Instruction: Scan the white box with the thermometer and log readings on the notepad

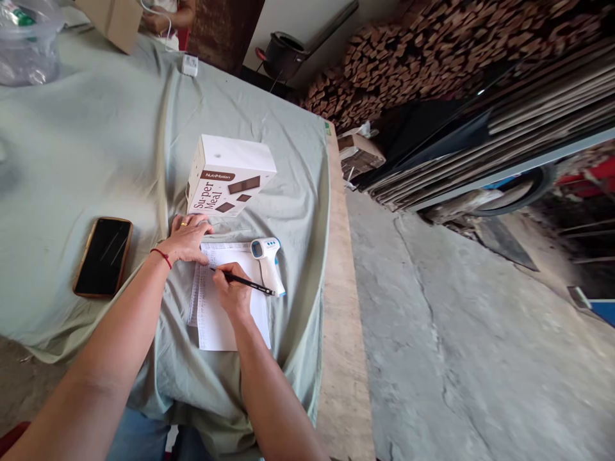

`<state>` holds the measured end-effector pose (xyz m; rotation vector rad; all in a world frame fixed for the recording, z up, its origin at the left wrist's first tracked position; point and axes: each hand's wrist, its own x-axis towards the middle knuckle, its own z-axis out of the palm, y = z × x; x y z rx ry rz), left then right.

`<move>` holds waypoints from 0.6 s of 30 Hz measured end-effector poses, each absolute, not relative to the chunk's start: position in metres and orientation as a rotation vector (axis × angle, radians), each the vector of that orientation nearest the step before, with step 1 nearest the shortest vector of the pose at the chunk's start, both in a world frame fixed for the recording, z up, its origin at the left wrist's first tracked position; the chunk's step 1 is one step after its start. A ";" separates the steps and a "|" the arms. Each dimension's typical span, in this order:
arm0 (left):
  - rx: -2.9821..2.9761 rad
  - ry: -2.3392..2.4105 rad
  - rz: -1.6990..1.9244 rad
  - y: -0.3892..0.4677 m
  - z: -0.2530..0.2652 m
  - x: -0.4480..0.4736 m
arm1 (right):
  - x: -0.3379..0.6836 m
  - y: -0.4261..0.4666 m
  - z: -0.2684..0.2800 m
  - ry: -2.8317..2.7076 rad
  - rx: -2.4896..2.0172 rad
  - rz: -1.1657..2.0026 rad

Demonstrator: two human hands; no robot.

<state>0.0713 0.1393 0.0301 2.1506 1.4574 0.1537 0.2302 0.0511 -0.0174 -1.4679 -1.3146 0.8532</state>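
A printed paper sheet [216, 320] lies on the pale green cloth [96, 147] covering the table. My left hand [186, 239] rests flat on the sheet's upper left corner, a red thread around its wrist. My right hand [232, 292] grips a black pen [250, 283] with the tip touching the paper near the top. A white and blue infrared thermometer [268, 261] lies on the paper's right side, just beyond the pen. A white Super Meal box [228, 176] stands right behind my left hand.
A dark phone [103, 256] in an orange case lies to the left. A clear plastic container [26, 41] and a cardboard box [113, 19] sit at the far end, where another person's hands [161, 19] show. The table's wooden edge [339, 256] borders a concrete floor; timber is stacked beyond.
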 end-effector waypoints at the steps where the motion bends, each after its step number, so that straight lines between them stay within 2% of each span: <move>1: 2.152 1.458 0.153 0.139 0.030 0.071 | 0.230 0.051 -0.017 -1.296 -1.465 0.862; 18: 2.147 1.449 0.175 0.140 0.029 0.071 | 0.232 0.052 -0.024 -1.348 -1.463 0.795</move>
